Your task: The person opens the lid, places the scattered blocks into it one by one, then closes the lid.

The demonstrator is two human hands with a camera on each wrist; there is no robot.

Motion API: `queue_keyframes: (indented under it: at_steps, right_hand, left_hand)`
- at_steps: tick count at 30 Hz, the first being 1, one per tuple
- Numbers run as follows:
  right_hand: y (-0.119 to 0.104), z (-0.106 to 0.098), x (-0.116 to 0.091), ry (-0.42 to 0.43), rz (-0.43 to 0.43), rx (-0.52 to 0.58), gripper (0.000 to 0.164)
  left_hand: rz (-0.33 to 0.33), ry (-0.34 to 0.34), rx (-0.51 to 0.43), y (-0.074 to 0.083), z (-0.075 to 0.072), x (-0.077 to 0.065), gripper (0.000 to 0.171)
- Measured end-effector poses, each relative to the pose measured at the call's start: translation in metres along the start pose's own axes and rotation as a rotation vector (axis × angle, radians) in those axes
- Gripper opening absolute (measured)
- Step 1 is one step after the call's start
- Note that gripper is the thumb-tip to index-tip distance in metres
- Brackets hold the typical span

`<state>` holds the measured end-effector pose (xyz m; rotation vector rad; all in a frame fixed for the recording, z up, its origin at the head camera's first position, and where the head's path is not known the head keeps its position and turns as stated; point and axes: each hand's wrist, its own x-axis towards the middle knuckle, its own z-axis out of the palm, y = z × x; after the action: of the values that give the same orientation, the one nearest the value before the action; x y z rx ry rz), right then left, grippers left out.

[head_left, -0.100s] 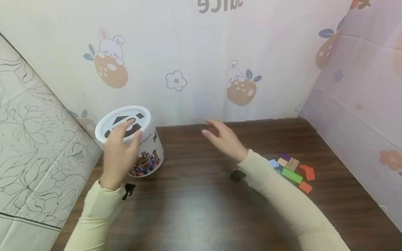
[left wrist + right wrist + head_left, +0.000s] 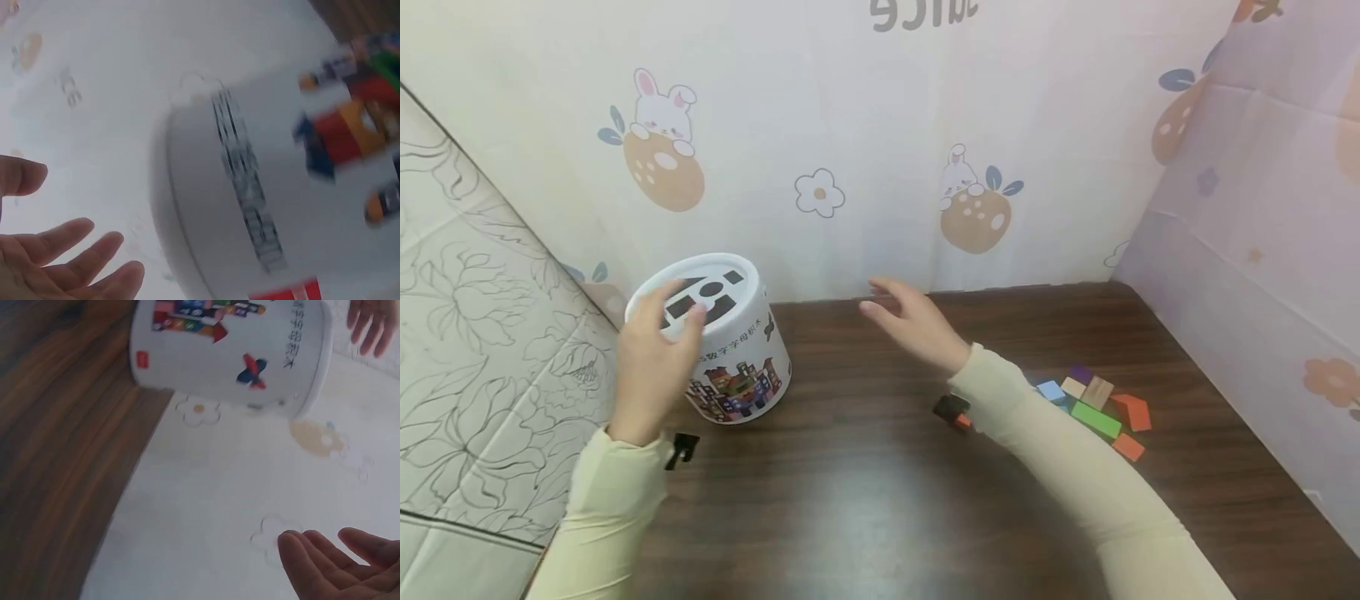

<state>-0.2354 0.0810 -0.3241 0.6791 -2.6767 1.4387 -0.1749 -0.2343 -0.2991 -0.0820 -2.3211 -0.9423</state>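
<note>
A white round bucket with a printed block-castle picture stands upright at the back left of the table. Dark shapes, such as a circle and rectangles, mark its white lid. My left hand is over the bucket's near left side, thumb and fingers spread apart and holding nothing. In the left wrist view the fingers are beside the bucket's rim, apart from it. To the right of the bucket my right hand hovers above the table, fingers loosely bent, nothing in them.
At the right lie several wooden blocks, among them a green block, a red-orange angled block and a purple block. The right sleeve partly covers the blue ones. A patterned cloth hangs behind the dark wooden table.
Both hands have moved left: the left one toward the bucket's outer side, uncovering more of the lid, the right one slightly toward the bucket. The bucket and blocks stay put.
</note>
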Motion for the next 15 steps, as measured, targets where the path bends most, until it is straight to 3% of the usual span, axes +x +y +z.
queue_keyframes:
  at_steps: [6, 10, 15]
  right_hand:
    - [-0.033, 0.029, 0.036, -0.108, -0.052, -0.017, 0.058]
    - [-0.049, 0.056, 0.057, -0.165, -0.024, -0.032, 0.061]
    - [-0.061, 0.089, 0.076, -0.192, 0.072, 0.005, 0.067]
  left_hand:
    - [-0.360, -0.163, -0.033, -0.047, -0.038, 0.026, 0.068]
    - [-0.468, -0.237, -0.084, -0.081, -0.051, 0.035, 0.073]
    - [-0.520, -0.331, -0.037, -0.116, -0.057, 0.038, 0.077]
